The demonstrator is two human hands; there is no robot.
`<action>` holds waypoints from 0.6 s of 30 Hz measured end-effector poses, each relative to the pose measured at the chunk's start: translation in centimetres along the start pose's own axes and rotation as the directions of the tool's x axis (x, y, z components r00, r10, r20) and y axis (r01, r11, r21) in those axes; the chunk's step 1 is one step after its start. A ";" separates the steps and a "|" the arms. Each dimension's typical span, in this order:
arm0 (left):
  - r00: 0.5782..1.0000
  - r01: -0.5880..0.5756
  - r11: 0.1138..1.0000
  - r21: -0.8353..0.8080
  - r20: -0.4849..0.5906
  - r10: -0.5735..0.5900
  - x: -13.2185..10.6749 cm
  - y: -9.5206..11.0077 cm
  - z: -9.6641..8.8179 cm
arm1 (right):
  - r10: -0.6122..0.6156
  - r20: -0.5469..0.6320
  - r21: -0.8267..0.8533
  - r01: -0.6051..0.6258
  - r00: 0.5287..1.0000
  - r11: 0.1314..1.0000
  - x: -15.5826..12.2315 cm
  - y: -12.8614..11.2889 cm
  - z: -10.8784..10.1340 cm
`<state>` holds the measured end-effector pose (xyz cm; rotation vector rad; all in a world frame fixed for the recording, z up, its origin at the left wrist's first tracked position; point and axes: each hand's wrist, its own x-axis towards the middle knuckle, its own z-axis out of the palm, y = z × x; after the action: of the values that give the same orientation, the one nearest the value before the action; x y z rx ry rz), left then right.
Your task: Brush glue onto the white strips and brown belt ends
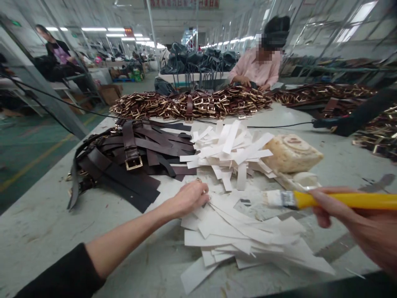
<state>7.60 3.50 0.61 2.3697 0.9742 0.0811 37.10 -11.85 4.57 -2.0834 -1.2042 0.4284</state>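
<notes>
A brush [338, 200] with a yellow handle and pale bristles lies across my right hand [350, 215], its fingers wrapped round the handle and its tip pointing left. My left hand [192, 196] is closed, with bent fingers, at the upper left end of a fanned pile of white strips [242, 240]. Whatever its fingertips hold, if anything, is hidden. Another heap of white strips [231, 149] lies just beyond. Left of it rests a stack of dark brown leather straps [145, 142], one with a gold buckle [134, 163] on top.
A yellowed, crusted container [293, 153] sits right of the far strips, beside a small white cup [306, 181]. Many gold-buckled straps [192, 103] line the table's far edge. A cable [279, 125] crosses the table. A co-worker [259, 68] in pink works opposite.
</notes>
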 end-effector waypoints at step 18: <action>0.959 0.271 0.673 -0.688 0.133 -0.250 1.0 -2.1 3.1 | -0.100 0.362 0.174 0.038 0.927 0.984 -0.4 -3.9 7.1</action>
<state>7.77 3.91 -3.22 1.5057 1.0272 0.2609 30.33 -8.09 2.25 -1.8624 -1.3983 0.8887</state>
